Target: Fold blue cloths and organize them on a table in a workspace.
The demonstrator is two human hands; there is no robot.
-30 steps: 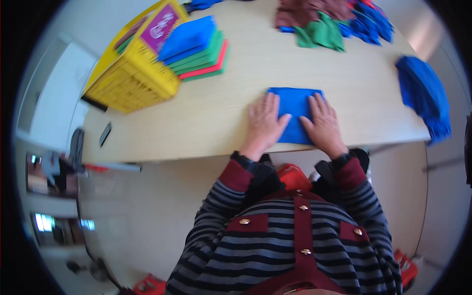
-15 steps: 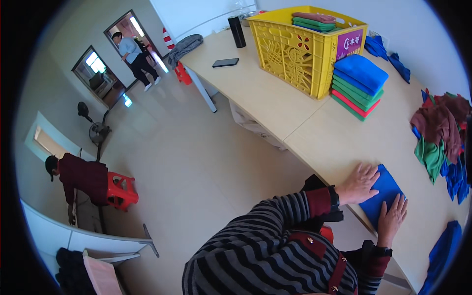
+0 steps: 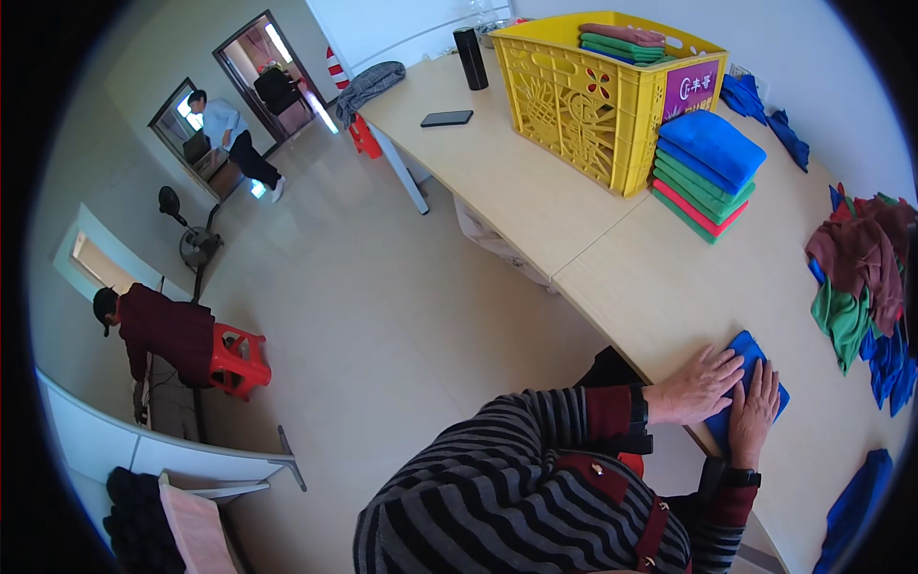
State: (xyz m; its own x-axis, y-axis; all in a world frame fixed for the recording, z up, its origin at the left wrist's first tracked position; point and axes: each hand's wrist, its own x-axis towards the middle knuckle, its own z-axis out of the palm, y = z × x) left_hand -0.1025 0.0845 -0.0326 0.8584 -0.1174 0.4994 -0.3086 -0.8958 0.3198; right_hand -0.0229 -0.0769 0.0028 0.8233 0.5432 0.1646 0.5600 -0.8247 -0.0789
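Observation:
A blue cloth (image 3: 749, 350) lies folded on the table, close to its front edge. My left hand (image 3: 700, 385) rests flat on the cloth's left side, fingers stretched out. Just to its right, my right hand (image 3: 754, 413) presses flat on the same cloth, fingers extended. The two hands nearly meet and cover much of the cloth. Farther back stands a neat stack of folded cloths (image 3: 710, 172) in blue, green and red. A loose heap of brown, green and blue cloths (image 3: 856, 258) lies to the right.
A yellow plastic crate (image 3: 583, 120) holding folded cloths stands behind the stack. Left of it are a phone (image 3: 447, 119) and a black cylinder (image 3: 470, 59). Another blue cloth (image 3: 856, 512) lies at the lower right. A person bends beside a red stool (image 3: 241, 361); another walks near the doorways.
My right hand has moved left across the cloth, closer to my left hand. The cloth now shows a smaller, narrower shape. The walking person has moved left.

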